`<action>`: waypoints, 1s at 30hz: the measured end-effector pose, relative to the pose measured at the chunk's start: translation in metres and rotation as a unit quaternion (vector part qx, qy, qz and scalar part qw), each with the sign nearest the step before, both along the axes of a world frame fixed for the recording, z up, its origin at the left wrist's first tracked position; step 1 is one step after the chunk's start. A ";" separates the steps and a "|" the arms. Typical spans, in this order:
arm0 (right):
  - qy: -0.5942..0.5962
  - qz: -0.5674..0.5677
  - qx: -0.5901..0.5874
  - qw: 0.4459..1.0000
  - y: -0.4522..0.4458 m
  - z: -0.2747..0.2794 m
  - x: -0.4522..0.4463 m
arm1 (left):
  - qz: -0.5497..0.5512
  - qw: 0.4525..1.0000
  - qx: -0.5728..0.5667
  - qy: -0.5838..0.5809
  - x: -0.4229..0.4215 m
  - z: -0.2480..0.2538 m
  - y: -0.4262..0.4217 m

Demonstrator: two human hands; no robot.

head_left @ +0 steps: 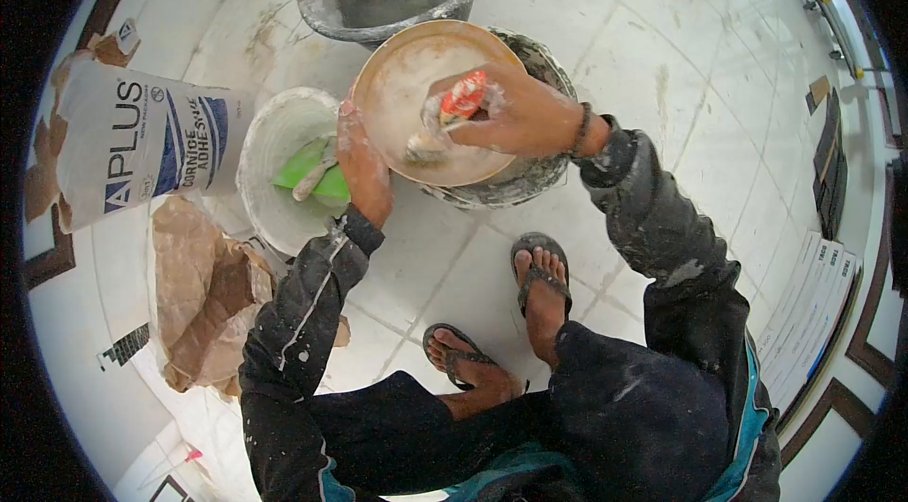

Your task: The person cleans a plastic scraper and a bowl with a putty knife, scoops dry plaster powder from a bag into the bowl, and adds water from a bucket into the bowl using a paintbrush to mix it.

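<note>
My right hand [511, 114] is wrapped round a red-and-white handle [463, 95] of a brush-like tool, whose pale head [426, 150] points down into a round cream bowl [397, 62]. The bowl's inside is coated with whitish residue. My left hand [364, 166] grips the bowl's left rim, fingers outside and partly hidden. Beneath the bowl, a dark bucket [551, 166] smeared with plaster shows at the right and below. Beside my left hand, a white bucket [262, 185] holds a green scraper [331, 185] with a plaster-covered handle.
A large grey tub [326, 25] stands beyond the bowl. An APLUS cornice adhesive bag [142, 143] and crumpled brown paper [203, 289] lie at the left. Dark strips [829, 166] and a white printed sheet [804, 313] are at the right. My sandalled feet are below.
</note>
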State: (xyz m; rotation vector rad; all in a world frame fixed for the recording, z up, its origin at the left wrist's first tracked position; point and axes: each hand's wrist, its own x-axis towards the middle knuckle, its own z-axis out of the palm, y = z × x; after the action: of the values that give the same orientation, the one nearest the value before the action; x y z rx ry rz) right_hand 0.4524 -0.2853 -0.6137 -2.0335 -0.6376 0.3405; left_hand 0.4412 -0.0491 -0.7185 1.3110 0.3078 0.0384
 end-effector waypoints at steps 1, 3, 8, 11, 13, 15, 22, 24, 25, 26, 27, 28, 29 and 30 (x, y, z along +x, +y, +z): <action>0.000 0.001 0.001 1.000 0.006 -0.002 0.002 | 0.001 1.000 0.001 0.000 0.000 -0.002 0.001; -0.094 -0.050 0.121 0.987 0.013 -0.012 0.006 | -0.056 0.991 0.072 -0.100 -0.002 0.016 -0.008; -0.160 -0.133 0.107 0.972 0.002 -0.016 0.011 | -0.070 0.988 0.097 -0.098 -0.007 0.035 -0.016; -0.152 -0.169 0.030 0.973 -0.013 -0.006 0.014 | -0.080 0.982 0.135 -0.102 -0.009 0.034 -0.017; -0.106 -0.187 -0.004 0.977 -0.018 -0.008 0.013 | -0.079 0.976 0.169 -0.111 -0.007 0.035 -0.020; -0.281 -0.139 0.059 0.948 -0.012 -0.020 0.010 | -0.089 0.976 0.156 -0.121 -0.008 0.040 -0.023; -0.209 -0.024 0.071 0.975 0.017 -0.034 -0.022 | -0.100 0.985 0.119 -0.072 -0.010 0.032 -0.011; -0.180 0.007 0.074 0.981 0.015 -0.020 -0.030 | -0.109 0.959 0.228 -0.130 -0.011 0.030 -0.009; -0.150 0.035 0.075 0.985 0.013 -0.014 -0.032 | -0.109 0.947 0.263 -0.149 -0.010 0.029 -0.008; -0.150 0.037 0.075 0.985 0.009 -0.009 -0.034 | -0.103 0.970 0.185 -0.121 -0.009 0.035 -0.013; -0.128 0.051 0.075 0.988 0.004 -0.005 -0.036 | -0.095 0.985 0.105 -0.093 -0.009 0.039 -0.015; -0.106 0.065 0.075 0.989 0.001 0.000 -0.036 | -0.094 0.986 0.105 -0.093 -0.009 0.039 -0.016; -0.106 0.066 0.075 0.989 -0.001 0.007 -0.035 | -0.094 0.989 0.078 -0.087 -0.009 0.039 -0.017; -0.061 0.050 0.079 0.994 -0.004 0.015 -0.031 | -0.095 0.991 0.050 -0.081 -0.008 0.039 -0.018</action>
State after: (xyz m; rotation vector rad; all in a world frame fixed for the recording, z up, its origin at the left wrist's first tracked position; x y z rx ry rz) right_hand 0.4209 -0.2891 -0.5985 -1.8845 -0.8188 0.2172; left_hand 0.4327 -0.0667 -0.6796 1.4227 0.0420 0.0003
